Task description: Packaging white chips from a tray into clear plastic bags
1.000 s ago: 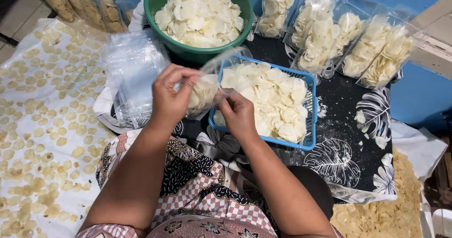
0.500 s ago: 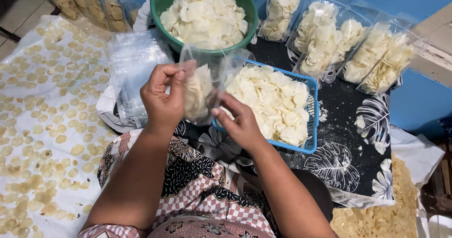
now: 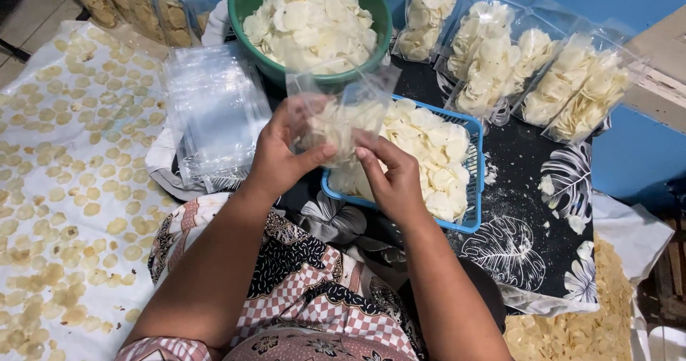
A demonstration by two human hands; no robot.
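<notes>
I have both hands on a clear plastic bag [image 3: 341,122] part-filled with pale chips: my left hand [image 3: 280,154] pinches its side, fingers clamped on the film, and my right hand [image 3: 389,175] grips its lower edge, fingertips closed on it. The bag hangs between my fingers, just above the blue basket [image 3: 468,189] of chips — filling looks like the step in hand. Next calls for keeping the mouth open while one hand frees itself. The bag's mouth is hard to trace against the green bowl [image 3: 250,4] beyond my fingertips, and the stack of empty bags [image 3: 211,111] blurs together
</notes>
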